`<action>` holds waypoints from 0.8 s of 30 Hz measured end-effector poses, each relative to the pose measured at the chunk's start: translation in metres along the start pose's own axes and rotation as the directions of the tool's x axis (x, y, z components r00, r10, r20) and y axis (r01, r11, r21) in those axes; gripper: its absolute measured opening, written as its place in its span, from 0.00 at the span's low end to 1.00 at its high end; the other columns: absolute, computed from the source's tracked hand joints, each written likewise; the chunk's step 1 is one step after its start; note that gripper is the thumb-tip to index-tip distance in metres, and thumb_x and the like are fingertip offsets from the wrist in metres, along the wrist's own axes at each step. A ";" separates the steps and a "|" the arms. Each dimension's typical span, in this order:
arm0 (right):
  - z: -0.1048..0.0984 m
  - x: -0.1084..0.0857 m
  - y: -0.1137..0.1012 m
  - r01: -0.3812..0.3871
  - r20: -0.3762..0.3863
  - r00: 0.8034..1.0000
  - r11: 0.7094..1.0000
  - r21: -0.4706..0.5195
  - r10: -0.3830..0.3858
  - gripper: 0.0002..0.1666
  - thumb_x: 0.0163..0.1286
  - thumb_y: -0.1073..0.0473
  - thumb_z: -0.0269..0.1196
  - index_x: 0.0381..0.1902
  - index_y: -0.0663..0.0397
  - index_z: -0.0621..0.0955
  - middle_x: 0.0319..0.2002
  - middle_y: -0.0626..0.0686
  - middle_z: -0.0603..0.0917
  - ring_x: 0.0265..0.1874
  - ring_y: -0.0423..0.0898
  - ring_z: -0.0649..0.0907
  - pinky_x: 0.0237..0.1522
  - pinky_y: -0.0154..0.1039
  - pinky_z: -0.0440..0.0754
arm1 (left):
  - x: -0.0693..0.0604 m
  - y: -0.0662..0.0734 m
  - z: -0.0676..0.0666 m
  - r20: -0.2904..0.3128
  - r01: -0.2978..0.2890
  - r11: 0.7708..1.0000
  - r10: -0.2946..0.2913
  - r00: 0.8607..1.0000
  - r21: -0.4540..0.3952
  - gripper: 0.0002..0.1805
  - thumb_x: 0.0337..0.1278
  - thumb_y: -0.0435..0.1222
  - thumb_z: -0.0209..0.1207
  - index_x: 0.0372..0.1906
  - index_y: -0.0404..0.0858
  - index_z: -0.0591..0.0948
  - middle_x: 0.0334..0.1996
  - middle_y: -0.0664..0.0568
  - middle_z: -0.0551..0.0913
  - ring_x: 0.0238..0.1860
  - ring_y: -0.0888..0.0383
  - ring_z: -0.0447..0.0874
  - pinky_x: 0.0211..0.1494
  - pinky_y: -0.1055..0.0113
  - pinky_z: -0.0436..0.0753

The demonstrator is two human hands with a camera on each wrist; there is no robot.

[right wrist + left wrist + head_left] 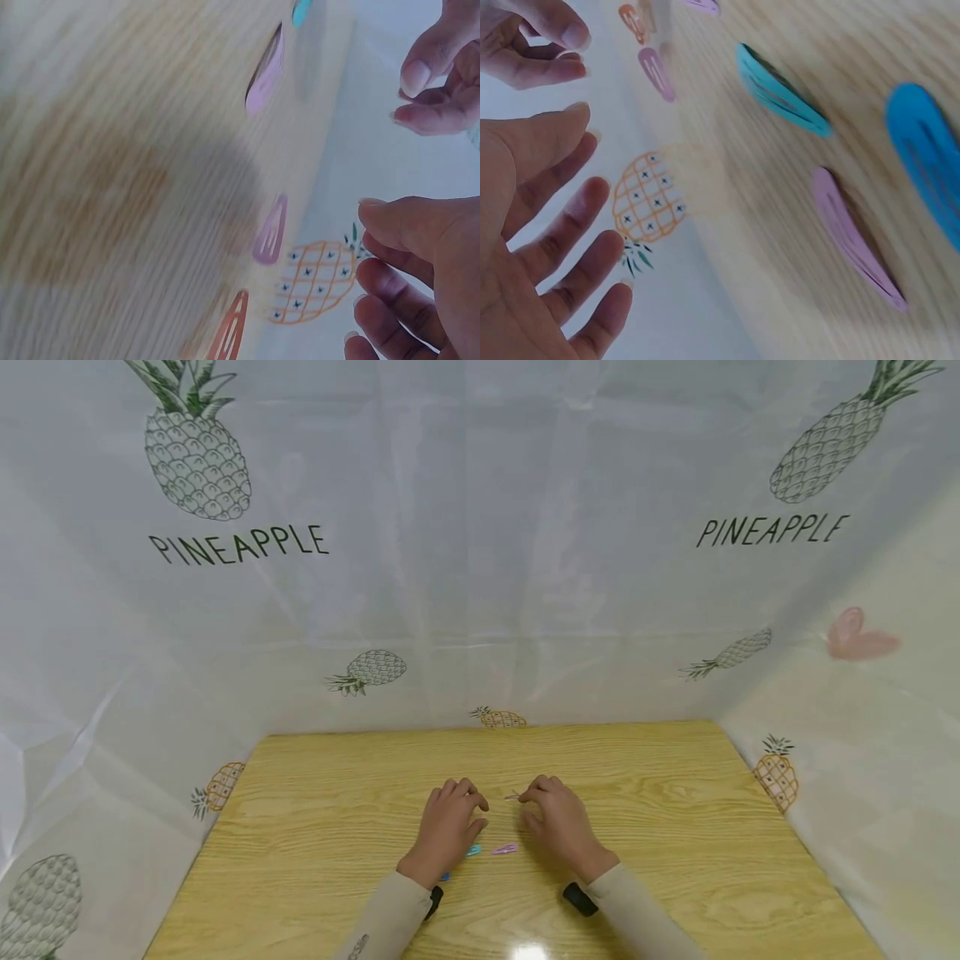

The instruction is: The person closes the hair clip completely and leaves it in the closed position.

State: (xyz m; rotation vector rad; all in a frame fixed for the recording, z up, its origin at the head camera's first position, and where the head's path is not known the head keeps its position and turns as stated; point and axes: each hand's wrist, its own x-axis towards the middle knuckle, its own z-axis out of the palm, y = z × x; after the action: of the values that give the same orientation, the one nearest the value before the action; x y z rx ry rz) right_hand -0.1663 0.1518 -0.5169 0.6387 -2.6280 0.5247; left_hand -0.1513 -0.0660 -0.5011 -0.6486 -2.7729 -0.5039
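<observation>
Snap hair clips lie on the wooden table between and below the two hands. My left hand (448, 822) hovers above the table with loosely bent, spread fingers and nothing in them; close by are a teal clip (780, 94), a pink clip (855, 236) and a blue clip (930, 161). To its right, my right hand (558, 818) has relaxed, bent fingers, and nothing shows between them. A mauve clip (270, 231) and an orange clip (229, 328) lie near its fingertips in the right wrist view. The hands are apart.
The wooden table (337, 793) reaches back to a pale sheet (480, 568) printed with pineapples, which also rises at both sides. A black wrist strap (580, 899) sits by the right sleeve. Light reflects off the table's front.
</observation>
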 end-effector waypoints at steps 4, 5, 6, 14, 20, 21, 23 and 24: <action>-0.002 0.001 0.009 -0.015 0.000 1.000 1.000 -0.008 0.015 0.12 0.56 0.64 0.83 0.37 0.54 0.90 0.38 0.47 0.83 0.37 0.47 0.82 0.41 0.42 0.86 | 0.009 0.004 0.003 0.004 0.022 1.000 -0.022 1.000 -0.009 0.10 0.59 0.39 0.76 0.44 0.45 0.90 0.44 0.57 0.81 0.47 0.55 0.76 0.53 0.55 0.78; -0.002 0.002 0.011 -0.018 0.000 1.000 1.000 -0.008 0.018 0.12 0.56 0.65 0.83 0.37 0.55 0.90 0.38 0.48 0.84 0.37 0.48 0.82 0.41 0.42 0.86 | 0.011 0.005 0.004 0.009 0.031 0.999 -0.030 0.999 -0.010 0.10 0.60 0.39 0.76 0.45 0.45 0.90 0.45 0.57 0.81 0.47 0.55 0.76 0.53 0.55 0.78; -0.003 0.002 0.013 -0.021 -0.002 1.000 1.000 -0.011 0.021 0.13 0.56 0.65 0.83 0.37 0.55 0.90 0.38 0.48 0.84 0.37 0.48 0.82 0.40 0.42 0.86 | 0.013 0.005 0.005 0.011 0.036 0.999 -0.036 0.999 -0.009 0.10 0.60 0.39 0.76 0.45 0.45 0.90 0.45 0.56 0.81 0.47 0.55 0.76 0.53 0.55 0.78; -0.006 0.005 0.025 -0.052 0.005 0.999 0.998 -0.018 0.052 0.14 0.57 0.64 0.82 0.40 0.57 0.90 0.40 0.50 0.83 0.38 0.49 0.82 0.43 0.45 0.87 | 0.028 0.012 0.012 0.048 0.081 0.996 -0.080 0.996 -0.029 0.12 0.62 0.39 0.75 0.49 0.43 0.90 0.44 0.55 0.81 0.49 0.53 0.76 0.57 0.52 0.78; -0.004 0.005 0.029 -0.027 -0.011 1.000 0.999 -0.045 0.027 0.16 0.55 0.64 0.83 0.41 0.57 0.90 0.39 0.51 0.83 0.38 0.50 0.83 0.43 0.46 0.87 | 0.035 0.016 0.017 0.080 0.114 0.993 -0.112 0.990 -0.019 0.13 0.62 0.39 0.75 0.50 0.43 0.90 0.44 0.55 0.80 0.47 0.54 0.74 0.55 0.54 0.76; -0.003 0.006 0.030 -0.021 -0.013 1.000 0.999 -0.048 0.020 0.16 0.54 0.64 0.83 0.40 0.57 0.90 0.39 0.51 0.83 0.38 0.50 0.83 0.42 0.45 0.87 | 0.036 0.017 0.018 0.087 0.121 0.992 -0.119 0.989 -0.017 0.13 0.63 0.39 0.75 0.50 0.43 0.90 0.44 0.55 0.80 0.47 0.54 0.74 0.55 0.55 0.76; -0.001 0.006 0.029 -0.011 -0.013 1.000 0.998 -0.054 0.010 0.17 0.54 0.64 0.84 0.40 0.58 0.90 0.39 0.51 0.83 0.38 0.50 0.83 0.42 0.45 0.87 | 0.038 0.017 0.021 0.097 0.131 0.991 -0.129 0.987 -0.012 0.13 0.63 0.39 0.74 0.50 0.43 0.90 0.44 0.55 0.80 0.46 0.54 0.73 0.55 0.55 0.75; 0.001 0.007 0.029 -0.005 -0.009 1.000 0.998 -0.061 0.005 0.17 0.53 0.64 0.84 0.40 0.58 0.90 0.39 0.51 0.83 0.38 0.50 0.83 0.42 0.45 0.87 | 0.039 0.017 0.022 0.105 0.135 0.991 -0.134 0.985 -0.004 0.13 0.63 0.40 0.74 0.50 0.43 0.90 0.44 0.55 0.80 0.46 0.54 0.73 0.56 0.55 0.75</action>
State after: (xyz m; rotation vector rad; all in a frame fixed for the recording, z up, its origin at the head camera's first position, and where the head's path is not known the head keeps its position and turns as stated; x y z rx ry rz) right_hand -0.1863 0.1732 -0.5223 0.6096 -2.6266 0.4456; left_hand -0.1811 -0.0279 -0.5045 -0.5055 -2.9286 -0.5275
